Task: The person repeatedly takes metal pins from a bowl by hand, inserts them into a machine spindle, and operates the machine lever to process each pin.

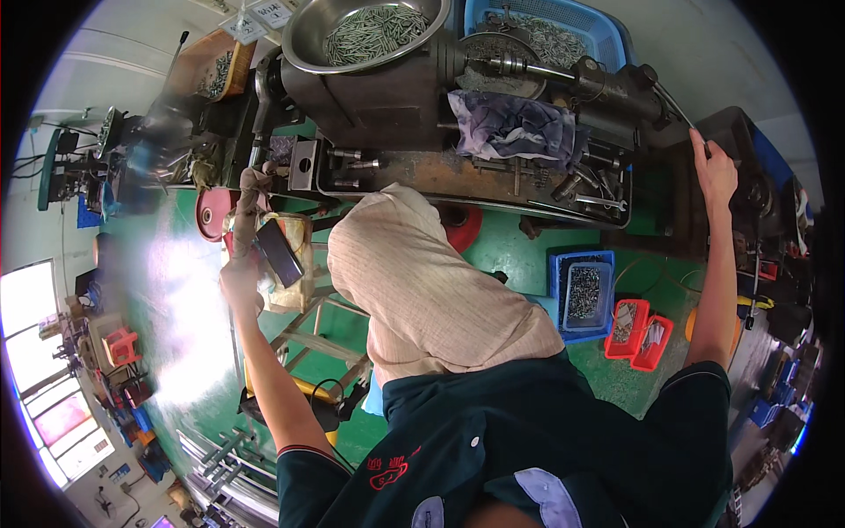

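My left hand (239,283) is closed round the lower end of a brown-wrapped lever (246,216) at the left of a bench machine. On the right, my raised right hand (717,173) grips the end of a thin metal lever (676,107) that slants down from the machine's right end. Between them stands the dark machine body (365,106). A patterned cloth (510,126) is draped over the machine's right part. A small metal block with a hole (304,165) sits near the left lever.
A steel bowl (299,58) of metal pins and a blue basket (619,40) of parts stand on top. Wrenches (603,202) lie on the tray. A black phone (280,253) rests beside my left hand. Blue (601,332) and red bins (623,348) are on the floor.
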A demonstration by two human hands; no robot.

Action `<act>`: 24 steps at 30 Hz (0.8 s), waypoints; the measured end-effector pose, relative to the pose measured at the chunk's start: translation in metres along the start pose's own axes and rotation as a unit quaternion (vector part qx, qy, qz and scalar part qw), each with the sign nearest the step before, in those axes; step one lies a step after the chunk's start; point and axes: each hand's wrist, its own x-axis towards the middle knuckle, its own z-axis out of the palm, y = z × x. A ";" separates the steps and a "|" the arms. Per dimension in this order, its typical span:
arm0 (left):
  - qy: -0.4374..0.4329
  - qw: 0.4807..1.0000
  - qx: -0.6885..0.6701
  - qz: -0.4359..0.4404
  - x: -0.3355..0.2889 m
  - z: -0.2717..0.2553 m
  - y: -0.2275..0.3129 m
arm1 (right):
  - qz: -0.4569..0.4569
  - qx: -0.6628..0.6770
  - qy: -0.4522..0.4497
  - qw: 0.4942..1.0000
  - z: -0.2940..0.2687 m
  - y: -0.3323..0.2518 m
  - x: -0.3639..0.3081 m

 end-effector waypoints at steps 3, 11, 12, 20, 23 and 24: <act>-0.003 1.000 0.015 -0.001 0.000 0.001 0.002 | 0.016 -0.007 0.000 1.000 -0.007 -0.006 -0.007; 0.024 0.998 0.055 0.004 0.002 0.008 0.000 | 0.044 -0.019 0.015 0.999 -0.016 -0.014 -0.012; 0.025 0.998 0.055 0.004 -0.002 0.005 0.006 | 0.044 -0.017 0.015 0.999 -0.015 -0.016 -0.013; 0.010 0.999 0.040 -0.012 -0.001 0.003 0.006 | 0.040 -0.012 -0.016 0.999 -0.016 -0.019 -0.013; 0.024 0.999 0.046 -0.014 0.005 0.009 -0.010 | 0.023 -0.006 0.003 1.000 -0.009 -0.011 -0.007; 0.025 0.998 0.050 -0.009 0.007 0.011 -0.013 | 0.014 0.027 0.002 1.000 -0.008 -0.010 -0.002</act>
